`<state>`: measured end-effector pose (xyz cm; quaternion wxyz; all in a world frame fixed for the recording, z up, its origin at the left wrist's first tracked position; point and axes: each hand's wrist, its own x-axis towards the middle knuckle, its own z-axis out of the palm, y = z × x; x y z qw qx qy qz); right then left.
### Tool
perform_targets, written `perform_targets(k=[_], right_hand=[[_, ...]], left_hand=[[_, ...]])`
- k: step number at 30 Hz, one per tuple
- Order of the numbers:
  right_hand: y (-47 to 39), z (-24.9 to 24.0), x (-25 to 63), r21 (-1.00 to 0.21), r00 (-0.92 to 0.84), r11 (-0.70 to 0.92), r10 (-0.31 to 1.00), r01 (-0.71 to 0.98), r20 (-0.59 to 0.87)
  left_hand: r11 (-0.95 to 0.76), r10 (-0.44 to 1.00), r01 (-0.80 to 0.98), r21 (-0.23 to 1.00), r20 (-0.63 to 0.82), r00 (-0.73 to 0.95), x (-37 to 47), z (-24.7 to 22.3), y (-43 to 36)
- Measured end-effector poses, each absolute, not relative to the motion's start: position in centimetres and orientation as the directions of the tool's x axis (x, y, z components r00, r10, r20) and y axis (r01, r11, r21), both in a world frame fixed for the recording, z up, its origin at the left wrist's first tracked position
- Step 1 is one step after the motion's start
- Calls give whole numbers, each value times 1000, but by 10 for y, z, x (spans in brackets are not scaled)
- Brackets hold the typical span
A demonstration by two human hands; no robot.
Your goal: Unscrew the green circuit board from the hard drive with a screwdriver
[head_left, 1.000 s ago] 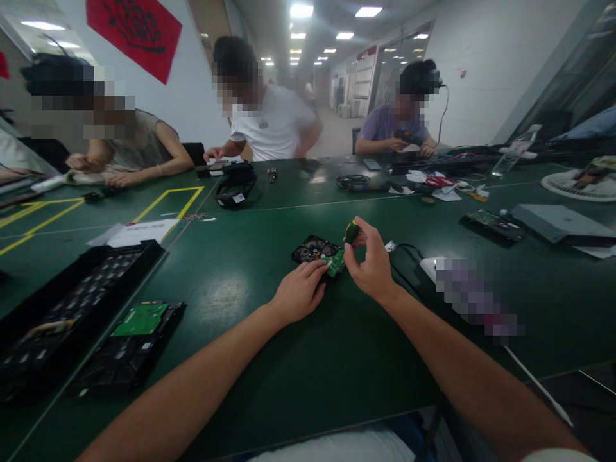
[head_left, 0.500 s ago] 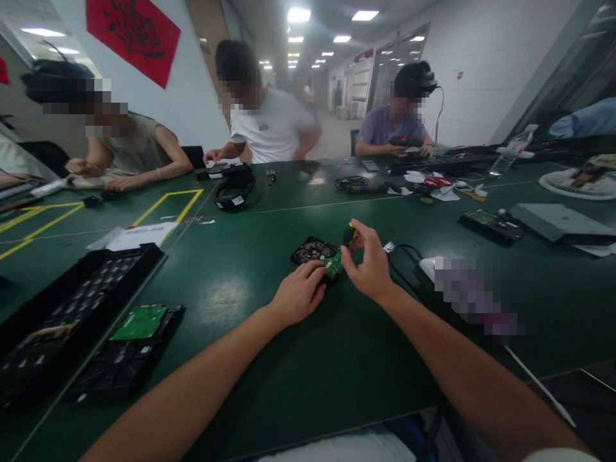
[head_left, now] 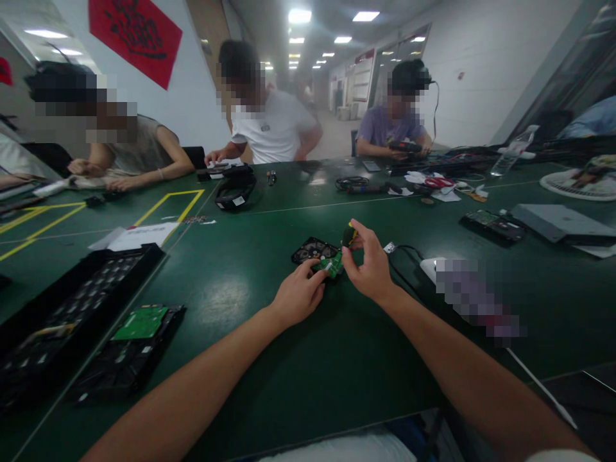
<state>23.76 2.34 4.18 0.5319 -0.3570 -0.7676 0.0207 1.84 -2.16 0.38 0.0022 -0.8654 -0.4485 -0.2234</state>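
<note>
In the middle of the green table lies a hard drive (head_left: 308, 248) with its black casing and green circuit board (head_left: 332, 264) facing up. My left hand (head_left: 301, 292) grips its near left side, fingertips resting at the board's edge. Between the thumb and fingers of my right hand (head_left: 369, 266) stands a screwdriver (head_left: 348, 235) with a black and yellow handle, roughly upright over the board's right end. Its tip is too small to make out, so I cannot tell whether it sits in a screw.
To the left are another hard drive (head_left: 139, 343) and a long black tray (head_left: 72, 321). On the right lie a white power strip (head_left: 428, 266) with cables, a third drive (head_left: 491, 226) and a grey box (head_left: 563, 221). Several people sit or stand across the table.
My left fingers have shifted slightly to the left, showing more of the circuit board. The right hand keeps its hold on the screwdriver in nearly the same place.
</note>
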Motion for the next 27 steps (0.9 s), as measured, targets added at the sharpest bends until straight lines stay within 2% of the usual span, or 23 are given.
perform_targets(k=[18, 27], right_hand=[[28, 34, 238, -462, -129, 743, 583, 485, 802], [26, 37, 237, -425, -137, 741, 564, 520, 814]], left_hand=[[-632, 748, 755, 172, 390, 537, 17, 4, -20], [-647, 736, 745, 164, 388, 555, 18, 8, -21]])
